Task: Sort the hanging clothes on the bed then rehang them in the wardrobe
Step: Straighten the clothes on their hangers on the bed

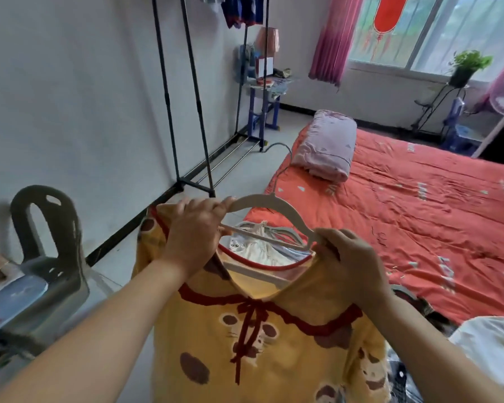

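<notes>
Left hand (195, 228) and right hand (351, 264) each grasp a white hanger (269, 209) inside a yellow shirt (262, 344); red bed (419, 216) beyond.

A white hanger (271, 203) sits in the neck of a yellow top (297, 367). The left hand (195, 228) curls over the hanger's left arm and the top's shoulder; the right hand (352, 266) pinches the hanger's right end at the collar. Beyond lie a red bed (419, 222) bearing a folded pink quilt (326, 144), and a black rack (198, 97) by the wall
</notes>
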The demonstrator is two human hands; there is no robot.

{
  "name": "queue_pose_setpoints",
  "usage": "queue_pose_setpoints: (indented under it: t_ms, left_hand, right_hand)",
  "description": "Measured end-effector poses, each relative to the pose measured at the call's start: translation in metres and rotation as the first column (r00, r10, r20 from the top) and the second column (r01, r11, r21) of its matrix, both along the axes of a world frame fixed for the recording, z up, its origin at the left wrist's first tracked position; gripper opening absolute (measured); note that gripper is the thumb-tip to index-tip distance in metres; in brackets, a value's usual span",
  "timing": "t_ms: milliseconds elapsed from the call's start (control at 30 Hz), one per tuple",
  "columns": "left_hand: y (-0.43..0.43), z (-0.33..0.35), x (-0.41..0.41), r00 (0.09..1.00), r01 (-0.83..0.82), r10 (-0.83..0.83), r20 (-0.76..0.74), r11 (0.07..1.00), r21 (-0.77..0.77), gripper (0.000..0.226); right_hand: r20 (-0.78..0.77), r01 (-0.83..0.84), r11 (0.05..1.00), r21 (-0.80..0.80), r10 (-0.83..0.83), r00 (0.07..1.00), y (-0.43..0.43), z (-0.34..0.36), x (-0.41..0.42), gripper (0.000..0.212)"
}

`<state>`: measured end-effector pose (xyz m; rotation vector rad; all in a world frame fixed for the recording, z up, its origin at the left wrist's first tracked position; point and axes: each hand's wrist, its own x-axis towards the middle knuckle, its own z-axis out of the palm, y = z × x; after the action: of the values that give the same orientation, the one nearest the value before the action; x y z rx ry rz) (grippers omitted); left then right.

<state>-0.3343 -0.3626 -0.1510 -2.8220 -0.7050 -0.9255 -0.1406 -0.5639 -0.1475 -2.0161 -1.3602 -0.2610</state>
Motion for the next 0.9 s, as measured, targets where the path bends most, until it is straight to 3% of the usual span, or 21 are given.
queue_pose_setpoints:
  t_ms: [233,533,667,900]
  left_hand:
    - [0.062,-0.059,0.112,0.994,0.050,-0.056,-0.093,0.997,-0.062,0.059]
    - [0.120,-0.144,0.219,0.975,0.066,-0.100,-0.198,0.983,-0.169,0.063]
    - [0.144,-0.198,0.259,0.935,0.013,-0.122,-0.332,0.950,-0.312,0.059]
    - [0.175,-0.310,0.310,0.865,-0.061,-0.155,-0.477,0.912,-0.407,0.057]
  right_hand:
    - [-0.169,0.119,0.980,-0.160,-0.146,0.975,0.052,-0.056,0.093,0.029]
    - [-0.260,0.210,0.915,-0.344,-0.308,0.915,0.102,-0.136,0.176,0.024]
    - [-0.304,0.228,0.884,-0.407,-0.367,0.879,0.127,-0.190,0.206,0.022]
    - [-0.327,0.310,0.830,-0.464,-0.486,0.811,0.161,-0.312,0.244,0.025]
